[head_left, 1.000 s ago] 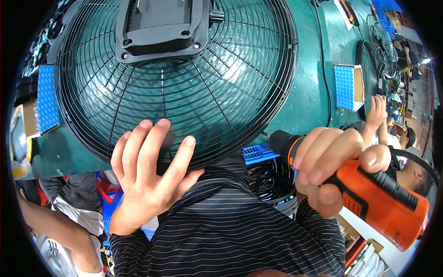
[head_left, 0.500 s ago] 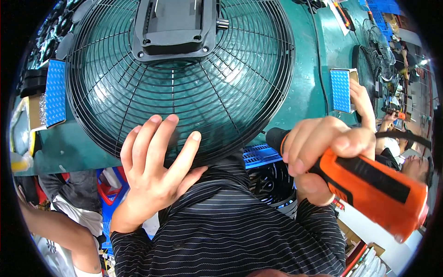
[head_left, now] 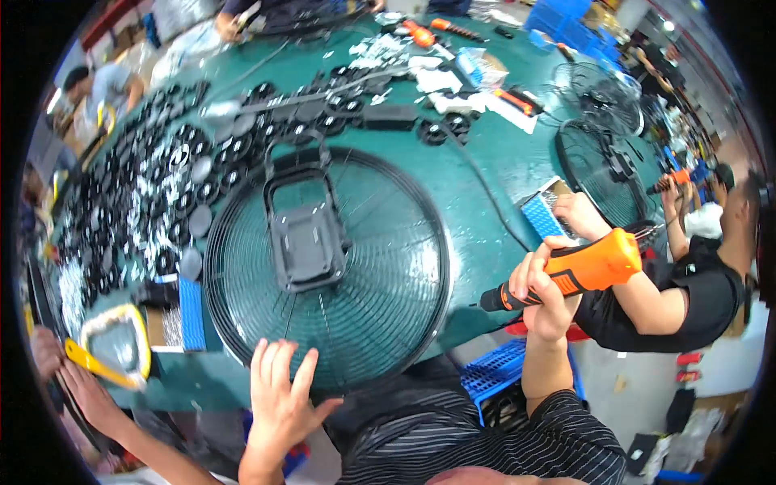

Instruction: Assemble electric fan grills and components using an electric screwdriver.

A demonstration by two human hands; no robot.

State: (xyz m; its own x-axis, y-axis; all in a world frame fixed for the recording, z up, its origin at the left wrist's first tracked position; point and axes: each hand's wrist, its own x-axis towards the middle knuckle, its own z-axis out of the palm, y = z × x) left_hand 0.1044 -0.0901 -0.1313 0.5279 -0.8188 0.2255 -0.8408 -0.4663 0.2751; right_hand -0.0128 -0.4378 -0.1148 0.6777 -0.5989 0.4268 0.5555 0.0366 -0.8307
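Observation:
A round black wire fan guard point(head_left: 396, 319) lies on the green table, with a black box-shaped housing and frame point(head_left: 311, 246) at its middle. My left hand point(head_left: 281, 400) is at the guard's near edge, fingers spread and holding nothing. Whether its fingertips touch the wires I cannot tell. To the right of the guard, my right hand point(head_left: 543, 295) grips an orange and black power screwdriver point(head_left: 598, 263). Its black nose points left, toward the guard, and stays apart from it.
A blue-sided box point(head_left: 191, 315) of small metal parts stands left of the guard. Another blue-patterned box point(head_left: 540, 222) sits at the right, beside a co-worker's hand point(head_left: 582, 214). Black round parts point(head_left: 182, 174) cover the table's left. A co-worker at lower left holds a yellow-handled tool point(head_left: 101, 364).
The view has swung up and back, showing far more table. The screwdriver has been raised and turned, its rear end now higher. My left hand stays at the guard's near edge.

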